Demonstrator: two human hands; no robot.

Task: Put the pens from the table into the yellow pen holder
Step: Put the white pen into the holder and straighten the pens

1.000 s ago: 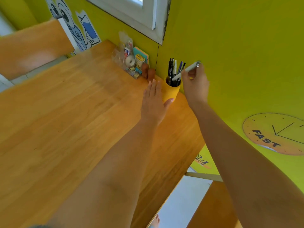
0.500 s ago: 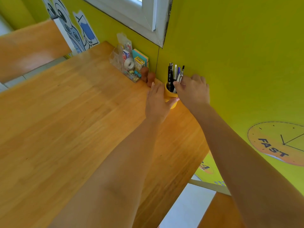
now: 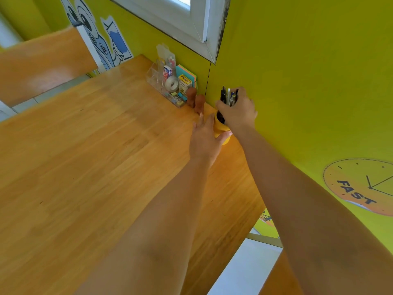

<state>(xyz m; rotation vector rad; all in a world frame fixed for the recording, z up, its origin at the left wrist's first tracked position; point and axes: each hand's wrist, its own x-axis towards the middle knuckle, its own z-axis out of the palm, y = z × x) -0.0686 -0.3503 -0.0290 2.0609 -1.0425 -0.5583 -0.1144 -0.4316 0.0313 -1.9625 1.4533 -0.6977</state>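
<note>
Head view, working outward from the wearer: two bare forearms reach forward over the wooden table (image 3: 85,156), whose near and middle stretches show no pen lying on them. No loose pen shows anywhere on the visible surface, though the arms hide a strip of it.

Further out, the left hand (image 3: 204,138) lies flat and spread against the near side of the yellow pen holder (image 3: 222,129), fingers straight and thumb curling under its lower edge; it steadies the cup rather than clenching it. Just beyond, the right hand (image 3: 238,111) sits over the holder's mouth with its fingers curled around the cluster of pens (image 3: 228,96) standing in it. Their tips poke up above the knuckles, and the hand seems to be gathering or pressing them down; whether it grips one pen in particular or only cups the bunch I cannot tell.

The holder stands at the far right corner of the table, close to the green wall (image 3: 297,81). To its left are two small brown figures (image 3: 196,100) and, past them, a clear organiser (image 3: 168,86) with tape and sticky notes, right against the wall under the window.

By my reading the task is at or very near its end: the pens are in the holder, and only settling them and letting go remains.
</note>
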